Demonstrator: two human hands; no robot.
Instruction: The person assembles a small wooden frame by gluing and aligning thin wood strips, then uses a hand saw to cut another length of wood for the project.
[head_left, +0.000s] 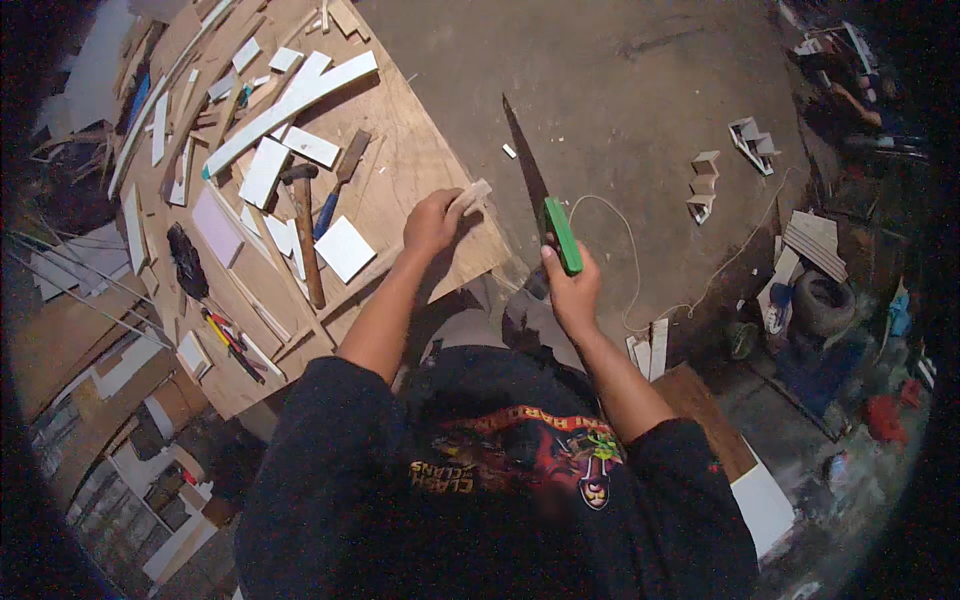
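Note:
My right hand [574, 290] is closed round the green handle of a handsaw [563, 236]. Its dark, tapering blade points away from me over the floor, apart from the wood. At the near right edge of the plywood work table [420, 130], my left hand [432, 224] grips a narrow wooden strip [372, 272]. One end of this strip pokes out past my fingers at the table's edge. A hammer [307, 235] lies to the left of my left hand, beside a chisel-like tool [340, 185] with a blue handle and a square white board [345, 249].
White offcuts [265, 172] and long strips cover the table's left side, with pliers [222, 335] near its front. A pale cord [632, 250] snakes over the concrete floor. Zigzag wooden pieces [704, 185] stand farther right, and a tyre [822, 305] lies among clutter.

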